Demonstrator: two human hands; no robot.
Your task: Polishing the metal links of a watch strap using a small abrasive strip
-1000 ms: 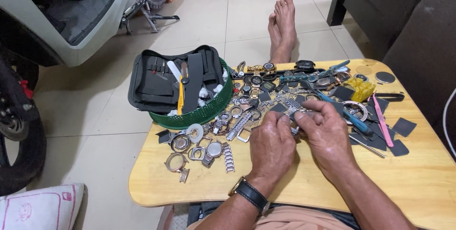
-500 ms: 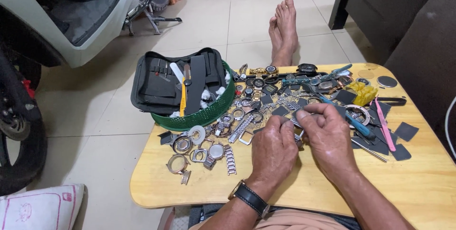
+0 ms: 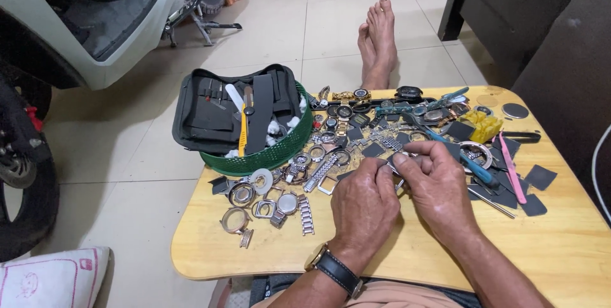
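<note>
Small metal watch part (image 3: 400, 167), pinched between the fingertips of the left hand (image 3: 364, 206) and right hand (image 3: 439, 184) just above the wooden counter (image 3: 573, 251): probably light, stiff, slippery, best held by its edges. Loose watch cases (image 3: 267, 196) and a green basket (image 3: 267, 155) lie left.

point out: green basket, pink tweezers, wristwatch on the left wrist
green basket (image 3: 254, 163), head view, on the front rim nearest the person.
pink tweezers (image 3: 511, 169), head view, on the middle of the shaft.
wristwatch (image 3: 337, 272), head view, on the dark strap across the left wrist.
</note>
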